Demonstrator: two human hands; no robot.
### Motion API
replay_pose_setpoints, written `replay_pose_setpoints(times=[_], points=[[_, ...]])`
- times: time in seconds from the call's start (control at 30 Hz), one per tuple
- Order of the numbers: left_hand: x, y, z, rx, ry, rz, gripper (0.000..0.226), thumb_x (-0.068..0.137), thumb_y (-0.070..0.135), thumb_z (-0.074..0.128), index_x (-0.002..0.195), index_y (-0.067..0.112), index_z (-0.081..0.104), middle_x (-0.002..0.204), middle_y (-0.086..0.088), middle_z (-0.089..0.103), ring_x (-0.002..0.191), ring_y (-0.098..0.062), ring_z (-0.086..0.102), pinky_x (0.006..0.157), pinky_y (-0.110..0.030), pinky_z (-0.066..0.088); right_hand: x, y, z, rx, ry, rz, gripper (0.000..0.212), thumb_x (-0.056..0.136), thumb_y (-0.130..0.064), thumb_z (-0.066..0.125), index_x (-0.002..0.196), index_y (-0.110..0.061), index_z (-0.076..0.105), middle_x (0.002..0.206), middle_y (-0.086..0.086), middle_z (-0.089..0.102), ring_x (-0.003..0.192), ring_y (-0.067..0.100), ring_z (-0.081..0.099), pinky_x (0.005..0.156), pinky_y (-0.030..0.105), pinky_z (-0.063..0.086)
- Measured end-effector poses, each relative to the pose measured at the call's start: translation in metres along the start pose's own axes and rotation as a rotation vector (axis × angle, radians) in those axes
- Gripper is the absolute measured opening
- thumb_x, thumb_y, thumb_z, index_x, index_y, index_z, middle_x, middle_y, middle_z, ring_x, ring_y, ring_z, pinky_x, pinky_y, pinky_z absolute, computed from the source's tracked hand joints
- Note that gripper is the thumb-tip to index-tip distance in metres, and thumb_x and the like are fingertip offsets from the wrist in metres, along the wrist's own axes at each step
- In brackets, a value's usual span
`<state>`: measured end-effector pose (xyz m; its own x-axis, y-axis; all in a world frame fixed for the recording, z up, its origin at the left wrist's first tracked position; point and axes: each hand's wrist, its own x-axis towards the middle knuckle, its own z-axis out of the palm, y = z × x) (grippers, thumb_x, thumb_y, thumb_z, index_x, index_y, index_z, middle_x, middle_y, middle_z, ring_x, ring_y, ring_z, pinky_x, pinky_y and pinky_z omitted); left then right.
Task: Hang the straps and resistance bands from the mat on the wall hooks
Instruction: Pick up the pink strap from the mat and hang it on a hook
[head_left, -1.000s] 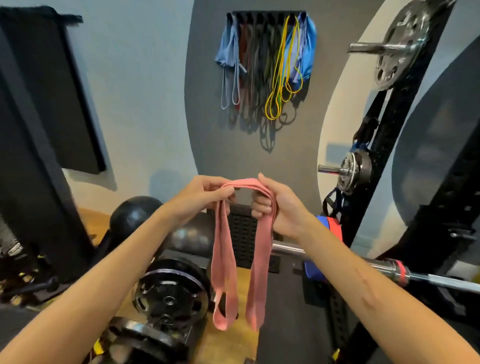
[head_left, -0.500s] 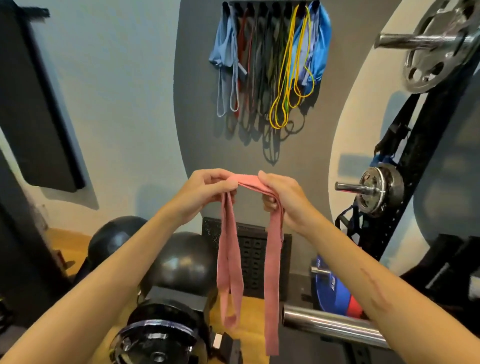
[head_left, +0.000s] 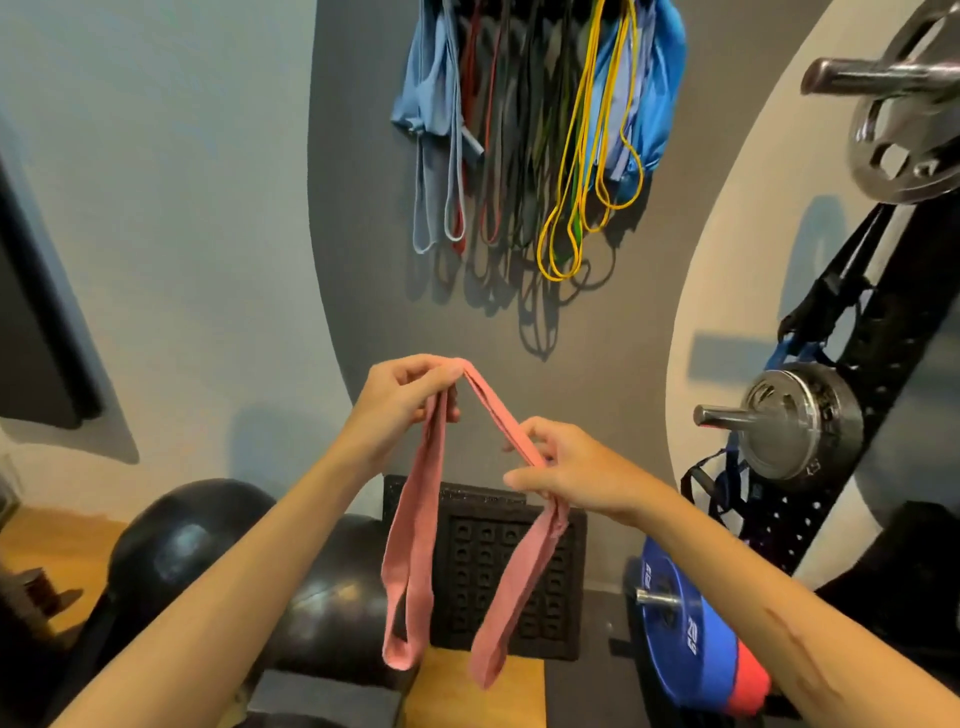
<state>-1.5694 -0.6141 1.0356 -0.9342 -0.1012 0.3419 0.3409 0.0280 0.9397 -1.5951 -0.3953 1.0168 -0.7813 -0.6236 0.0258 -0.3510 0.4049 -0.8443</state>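
Now both hands pinch pink band (head_left: 415, 519): left hand (head_left: 400, 405) higher, right hand (head_left: 566, 473) lower; loops hang downward.

Two bare forearms, no sleeves, long scar mark (head_left: 800, 636) along right forearm

Two dark exercise balls (head_left: 218, 561) sit at seven o'clock; a blue weight plate (head_left: 680, 639) leans at four; a steel plate (head_left: 800, 421) hangs at three.

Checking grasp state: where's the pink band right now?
Head view, centre: the pink band is draped between the left hand and the lower right hand, below the hanging bands on the wall.
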Motion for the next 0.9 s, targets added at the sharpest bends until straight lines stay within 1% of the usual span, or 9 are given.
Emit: replay_pose_setpoints(times=[0.07, 0.13, 0.27, 0.4, 0.53, 0.63, 0.77, 0.83, 0.9], points=[[0.025, -0.006, 0.000, 0.006, 0.026, 0.005, 0.013, 0.088, 0.023, 0.065, 0.089, 0.016, 0.077, 0.071, -0.006, 0.063, 0.063, -0.022, 0.063, 0.063, -0.026, 0.051, 0.015, 0.010, -0.009, 0.016, 0.081, -0.031, 0.023, 0.088, -0.017, 0.069, 0.109, -0.011, 0.059, 0.072, -0.009, 0.056, 0.058, 0.005, 0.050, 0.062, 0.022, 0.041], [0.046, -0.011, 0.008, -0.016, 0.078, 0.001, 0.016, 0.089, 0.025, 0.065, 0.088, 0.014, 0.076, 0.072, -0.006, 0.062, 0.062, -0.022, 0.063, 0.064, -0.030, 0.052, 0.027, 0.018, -0.023, 0.080, 0.163, -0.072, 0.018, 0.090, -0.015, 0.067, 0.106, -0.011, 0.060, 0.072, -0.005, 0.057, 0.061, 0.009, 0.051, 0.062, 0.027, 0.044], [0.080, -0.022, 0.037, -0.016, 0.088, 0.008, 0.023, 0.089, 0.025, 0.065, 0.092, 0.004, 0.074, 0.072, -0.010, 0.060, 0.060, -0.021, 0.061, 0.062, -0.030, 0.053, 0.035, 0.033, -0.044, 0.095, 0.284, -0.112, 0.018, 0.091, -0.013, 0.066, 0.108, -0.013, 0.064, 0.087, 0.002, 0.065, 0.075, 0.012, 0.059, 0.072, 0.039, 0.054], [0.113, -0.021, 0.058, 0.004, 0.005, 0.055, 0.016, 0.089, 0.022, 0.065, 0.080, 0.015, 0.075, 0.067, -0.009, 0.047, 0.058, -0.022, 0.050, 0.054, -0.027, 0.046, 0.041, 0.051, -0.065, 0.056, 0.270, -0.085, 0.021, 0.091, -0.015, 0.065, 0.112, -0.017, 0.065, 0.098, 0.011, 0.069, 0.078, 0.019, 0.065, 0.077, 0.044, 0.058], [0.154, -0.017, 0.067, 0.027, -0.090, 0.065, 0.016, 0.088, 0.025, 0.067, 0.076, 0.016, 0.073, 0.067, -0.009, 0.036, 0.052, -0.022, 0.043, 0.050, -0.025, 0.035, 0.059, 0.056, -0.092, 0.073, 0.362, -0.100, 0.020, 0.091, -0.017, 0.066, 0.109, -0.025, 0.066, 0.099, 0.003, 0.073, 0.085, 0.016, 0.067, 0.088, 0.043, 0.055], [0.187, -0.017, 0.070, 0.008, -0.133, 0.078, 0.017, 0.088, 0.027, 0.067, 0.079, 0.014, 0.073, 0.068, -0.010, 0.037, 0.054, -0.022, 0.043, 0.050, -0.026, 0.037, 0.078, 0.052, -0.118, 0.072, 0.431, -0.075, 0.016, 0.092, -0.017, 0.064, 0.108, -0.020, 0.066, 0.093, 0.007, 0.072, 0.080, 0.017, 0.068, 0.085, 0.045, 0.057], [0.232, -0.020, 0.065, -0.008, -0.162, 0.104, 0.029, 0.089, 0.033, 0.065, 0.089, 0.005, 0.072, 0.075, -0.013, 0.045, 0.059, -0.024, 0.049, 0.054, -0.026, 0.044, 0.112, 0.044, -0.141, 0.037, 0.432, -0.041, 0.012, 0.095, -0.023, 0.060, 0.105, -0.018, 0.065, 0.090, 0.008, 0.072, 0.075, 0.021, 0.071, 0.079, 0.042, 0.059], [0.251, -0.024, 0.060, -0.011, -0.198, 0.098, 0.024, 0.095, 0.031, 0.058, 0.083, 0.016, 0.073, 0.075, -0.013, 0.045, 0.057, -0.023, 0.049, 0.057, -0.029, 0.046, 0.134, 0.042, -0.144, -0.024, 0.414, -0.010, 0.018, 0.099, -0.025, 0.051, 0.108, -0.016, 0.064, 0.088, 0.003, 0.071, 0.075, 0.018, 0.071, 0.070, 0.034, 0.056], [0.268, -0.032, 0.054, 0.032, -0.237, 0.113, 0.031, 0.099, 0.029, 0.049, 0.078, 0.026, 0.071, 0.073, -0.011, 0.041, 0.054, -0.019, 0.045, 0.056, -0.031, 0.043, 0.155, 0.041, -0.144, -0.073, 0.404, 0.025, 0.025, 0.103, -0.028, 0.041, 0.109, -0.020, 0.064, 0.086, -0.002, 0.068, 0.071, 0.010, 0.066, 0.066, 0.027, 0.050]])
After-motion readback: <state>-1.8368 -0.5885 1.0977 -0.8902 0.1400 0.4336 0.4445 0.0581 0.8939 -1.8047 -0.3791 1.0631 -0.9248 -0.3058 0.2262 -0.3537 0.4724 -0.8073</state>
